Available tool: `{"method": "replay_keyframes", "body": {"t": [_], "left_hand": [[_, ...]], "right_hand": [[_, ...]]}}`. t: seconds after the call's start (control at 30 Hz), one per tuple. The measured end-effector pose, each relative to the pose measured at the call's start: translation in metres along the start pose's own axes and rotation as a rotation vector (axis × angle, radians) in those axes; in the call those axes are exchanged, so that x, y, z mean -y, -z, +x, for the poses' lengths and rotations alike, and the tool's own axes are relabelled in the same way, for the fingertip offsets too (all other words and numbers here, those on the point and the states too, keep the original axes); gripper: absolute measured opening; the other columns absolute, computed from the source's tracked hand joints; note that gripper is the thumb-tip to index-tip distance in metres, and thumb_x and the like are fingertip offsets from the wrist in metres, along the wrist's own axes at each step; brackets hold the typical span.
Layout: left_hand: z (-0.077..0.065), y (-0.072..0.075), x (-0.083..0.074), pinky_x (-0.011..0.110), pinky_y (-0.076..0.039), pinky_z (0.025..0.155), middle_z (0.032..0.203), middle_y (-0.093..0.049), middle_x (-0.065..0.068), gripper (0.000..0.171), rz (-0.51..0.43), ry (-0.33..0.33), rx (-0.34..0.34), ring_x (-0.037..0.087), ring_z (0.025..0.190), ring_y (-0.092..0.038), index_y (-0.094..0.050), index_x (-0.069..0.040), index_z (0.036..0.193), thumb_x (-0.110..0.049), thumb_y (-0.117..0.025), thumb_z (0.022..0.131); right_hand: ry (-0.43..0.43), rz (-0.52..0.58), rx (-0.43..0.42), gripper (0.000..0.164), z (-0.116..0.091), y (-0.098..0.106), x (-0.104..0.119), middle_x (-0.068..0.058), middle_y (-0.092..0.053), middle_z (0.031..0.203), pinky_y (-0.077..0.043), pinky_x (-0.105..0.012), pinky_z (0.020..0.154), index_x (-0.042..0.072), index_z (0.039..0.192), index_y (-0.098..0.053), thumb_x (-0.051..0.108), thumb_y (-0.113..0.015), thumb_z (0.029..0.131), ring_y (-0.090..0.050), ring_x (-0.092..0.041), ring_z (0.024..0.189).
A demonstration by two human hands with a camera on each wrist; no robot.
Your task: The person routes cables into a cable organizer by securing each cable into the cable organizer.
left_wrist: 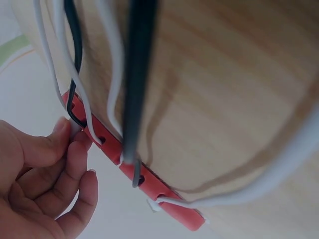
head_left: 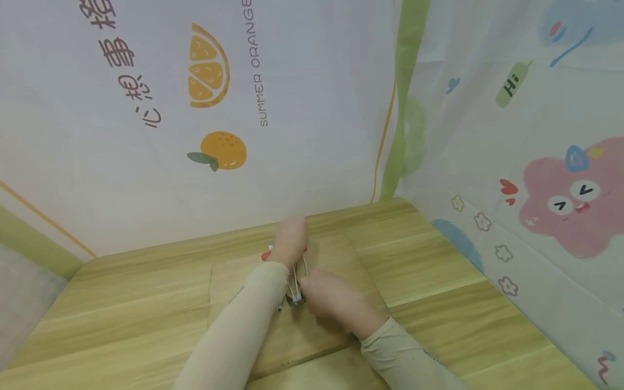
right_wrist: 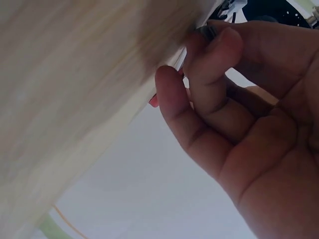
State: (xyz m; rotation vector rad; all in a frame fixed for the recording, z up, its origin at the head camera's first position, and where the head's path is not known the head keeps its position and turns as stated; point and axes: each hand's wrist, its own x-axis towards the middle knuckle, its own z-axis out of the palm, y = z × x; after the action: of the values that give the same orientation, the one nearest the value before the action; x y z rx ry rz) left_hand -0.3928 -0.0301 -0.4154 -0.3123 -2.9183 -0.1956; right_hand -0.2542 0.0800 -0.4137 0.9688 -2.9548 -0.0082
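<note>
A red cable holder strip (left_wrist: 114, 154) with a row of holes lies at the far part of the board, with white and black cables (left_wrist: 75, 59) running through it. In the left wrist view my left hand (left_wrist: 47, 169) pinches a small white cable end (left_wrist: 76, 128) at the strip's far side, between thumb and curled forefinger. Nearer to me, my right hand (head_left: 336, 303) is beside the bunched cable plugs (head_left: 294, 299). Its thumb and fingers pinch a small dark grey plug (right_wrist: 207, 33) in the right wrist view, partly hidden by the fingertips.
A thin wooden board (head_left: 312, 341) lies under the cables on the wood-grain table (head_left: 136, 303). White printed cloth (head_left: 312, 135) stands upright behind the table, and another cloth with a pink cartoon star (head_left: 580, 227) stands along the right edge.
</note>
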Motion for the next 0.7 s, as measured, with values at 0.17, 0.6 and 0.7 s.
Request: {"method": "replay_keyframes", "body": {"t": [0.17,0.6,0.7], "left_hand": [[-0.0020,-0.0011,-0.0015,0.043,-0.065,0.065,0.095,-0.077,0.014,0.008,0.050,-0.035,-0.022,0.029,0.085,-0.075,-0.073,-0.004,0.091,0.001,-0.067,0.094],[-0.0065,0.0037,-0.0046,0.044,-0.065,0.066,0.098,-0.078,0.016,0.013,0.043,-0.005,-0.011,0.031,0.085,-0.075,-0.073,-0.003,0.093,0.003,-0.062,0.097],[-0.0075,0.0040,-0.0069,0.047,-0.066,0.071,0.101,-0.078,0.018,0.015,0.049,-0.002,-0.025,0.036,0.091,-0.077,-0.074,-0.002,0.095,0.002,-0.060,0.099]], "right_hand": [[0.008,-0.008,-0.009,0.014,0.0027,-0.0011,-0.0026,-0.003,-0.070,0.074,-0.050,-0.029,0.054,0.011,0.078,-0.069,-0.002,-0.074,0.080,-0.053,-0.010,0.062],[0.000,-0.011,-0.019,0.012,0.0031,-0.0022,-0.0017,-0.004,-0.071,0.075,-0.052,-0.030,0.057,0.011,0.077,-0.070,0.000,-0.075,0.080,-0.056,-0.011,0.063],[0.010,-0.010,-0.033,0.014,0.0029,-0.0030,-0.0025,-0.004,-0.071,0.074,-0.052,-0.030,0.056,0.011,0.076,-0.069,-0.001,-0.075,0.079,-0.056,-0.010,0.062]]}}
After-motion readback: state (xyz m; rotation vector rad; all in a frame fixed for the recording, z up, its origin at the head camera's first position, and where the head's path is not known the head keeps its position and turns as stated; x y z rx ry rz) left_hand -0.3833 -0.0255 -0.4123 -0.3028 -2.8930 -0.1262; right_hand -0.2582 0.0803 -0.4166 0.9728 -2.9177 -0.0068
